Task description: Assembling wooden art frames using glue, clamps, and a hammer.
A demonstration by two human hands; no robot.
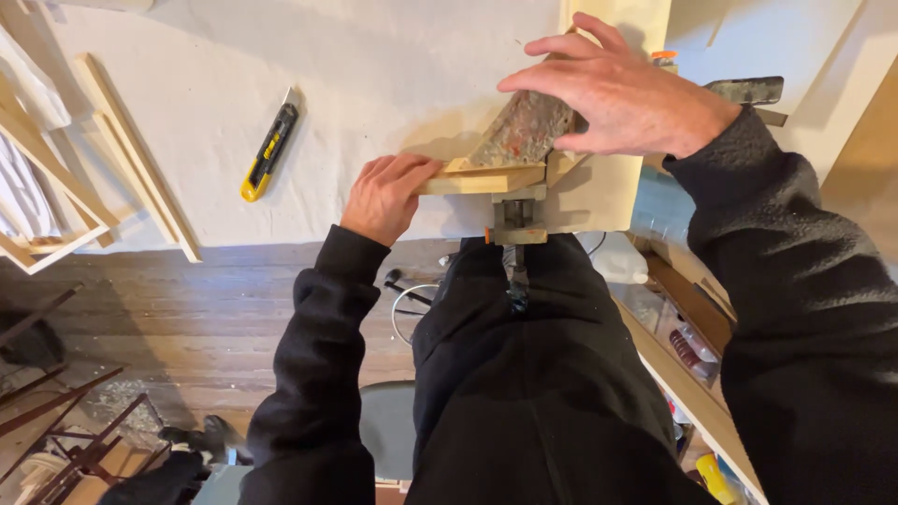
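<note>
The white cloth-covered worktop fills the upper frame, its surface slightly wrinkled & matte; its far edge is cut off at the top. Below it, dark worn wooden floor planks show, partly hidden by the person's black-sleeved arms & torso. At left, pale wooden stretcher frames lean across the worktop edge, cut off by the frame border. At right, a flat pale plywood board lies on the worktop, mostly covered by the right hand & what it holds.

The short light wooden bar, square-edged & smooth, sits at the worktop's near edge. A metal clamp w/ an orange tip sits just under it; where its screw ends is lost in shadow against the black clothing. The left hand has its grip closed on the bar's left end, fingers curled over the top, thumb hidden. The right hand presses flat, fingers spread, on a mottled grey-red rough block — probably a sanding block, though the texture is hard to make out. Its grip is open, palm down, on the block, which rests tilted on the bar's right end.

A yellow-and-black utility knife lies well apart to the left, blade out.
</note>
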